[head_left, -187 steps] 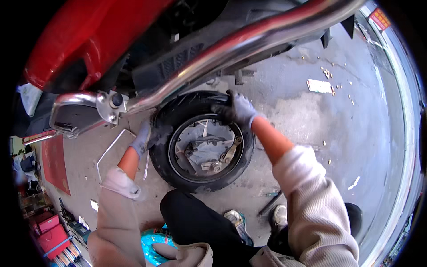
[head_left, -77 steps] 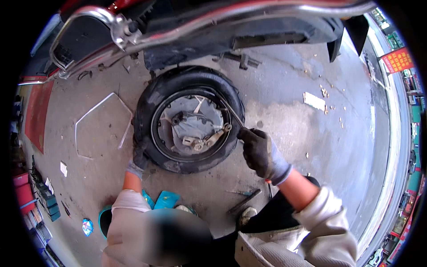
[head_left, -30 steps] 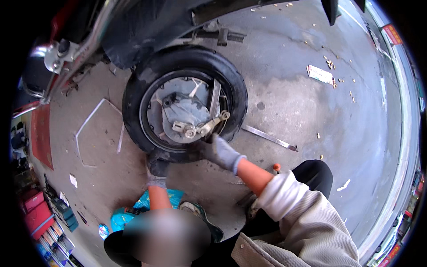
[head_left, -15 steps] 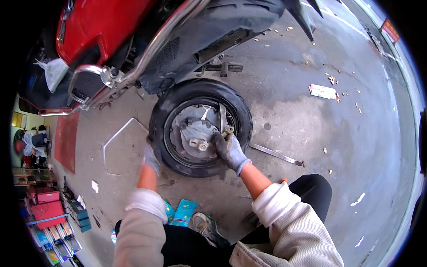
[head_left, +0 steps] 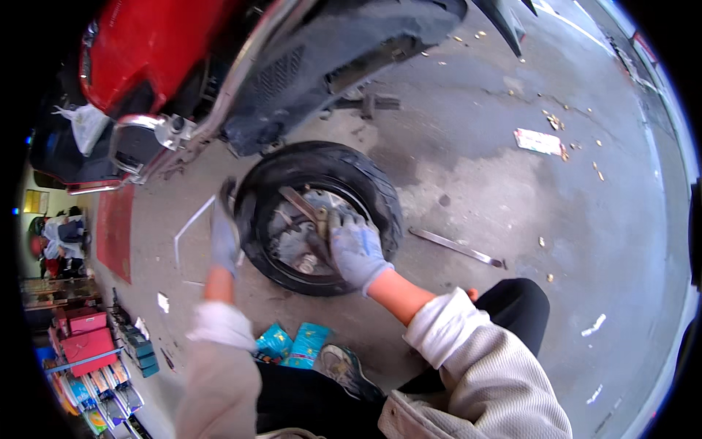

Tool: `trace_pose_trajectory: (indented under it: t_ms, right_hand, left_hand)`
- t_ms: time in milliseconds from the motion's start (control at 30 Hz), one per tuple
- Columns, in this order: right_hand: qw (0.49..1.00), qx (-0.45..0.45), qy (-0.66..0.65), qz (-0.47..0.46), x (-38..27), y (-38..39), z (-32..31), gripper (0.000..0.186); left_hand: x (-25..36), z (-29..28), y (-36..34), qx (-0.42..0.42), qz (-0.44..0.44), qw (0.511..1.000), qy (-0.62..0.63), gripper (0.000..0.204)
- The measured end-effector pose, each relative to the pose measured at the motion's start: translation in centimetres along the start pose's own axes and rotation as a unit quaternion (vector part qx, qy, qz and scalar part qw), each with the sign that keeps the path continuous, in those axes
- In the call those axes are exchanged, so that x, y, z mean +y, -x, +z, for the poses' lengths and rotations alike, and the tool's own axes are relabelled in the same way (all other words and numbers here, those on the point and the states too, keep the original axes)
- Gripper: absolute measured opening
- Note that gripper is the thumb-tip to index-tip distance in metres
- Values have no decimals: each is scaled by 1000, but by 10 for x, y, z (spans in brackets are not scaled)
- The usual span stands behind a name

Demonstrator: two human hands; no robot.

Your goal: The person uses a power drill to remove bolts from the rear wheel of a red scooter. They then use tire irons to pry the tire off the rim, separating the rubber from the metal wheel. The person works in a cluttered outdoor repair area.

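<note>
A scooter-type wheel with a black tyre (head_left: 365, 162) lies on the ground before me, tilted so that tread shows at its upper right. Its grey metal hub (head_left: 289, 245) faces up. My right hand (head_left: 357, 250), in a grey glove, is over the hub, its fingers closed around the end of a flat metal bar (head_left: 298, 201) that slants across the hub. Part of the grip is hidden under the hand. My left hand (head_left: 224, 228), also gloved, is at the tyre's left edge; motion blurs its fingers, and I cannot tell whether they grip.
Beyond the wheel stands a red motor scooter (head_left: 150, 55) with chrome guard bars. Another flat metal lever (head_left: 457, 247) lies right of the tyre. A thin bent rod (head_left: 191, 223) is on the floor at left. Blue packets (head_left: 306, 344) lie beside my shoe (head_left: 344, 368). Red boxes (head_left: 88, 340) stand far left.
The metal bar has swung from the hub's right side to its upper left with my right hand. My left hand has moved left and farther along the tyre's edge. The wheel has tilted.
</note>
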State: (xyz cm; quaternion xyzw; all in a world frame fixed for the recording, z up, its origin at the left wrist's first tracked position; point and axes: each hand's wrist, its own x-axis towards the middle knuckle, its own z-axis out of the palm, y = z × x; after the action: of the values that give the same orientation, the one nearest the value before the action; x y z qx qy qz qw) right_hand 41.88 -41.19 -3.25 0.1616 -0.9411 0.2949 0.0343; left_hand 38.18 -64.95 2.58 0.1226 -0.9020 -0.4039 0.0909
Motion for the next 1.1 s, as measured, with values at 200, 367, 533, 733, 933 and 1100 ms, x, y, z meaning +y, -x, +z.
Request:
trace_pose_trajectory:
  t_ms: [200, 367, 533, 733, 933, 1100]
  right_hand:
    - [989, -22, 6, 149, 114, -4, -37, 8]
    - [955, -121, 248, 104, 185, 72, 4, 27]
    - [938, -213, 266, 69, 178, 78, 19, 31]
    - [950, -219, 197, 102, 185, 44, -16, 16]
    - [992, -68, -95, 39, 113, -23, -140, 12]
    - [700, -76, -706, 74, 95, 8, -174, 45]
  left_hand:
    - [27, 6, -75, -184, 106, 954, -214, 94]
    - [43, 11, -78, -196, 85, 931, -295, 113]
    - [53, 11, -77, -228, 68, 922, -305, 115]
    - [12, 4, -86, -221, 50, 946, -230, 113]
    - [-32, -23, -80, -158, 26, 986, -44, 106]
    - [-38, -26, -39, -114, -25, 992, 41, 109]
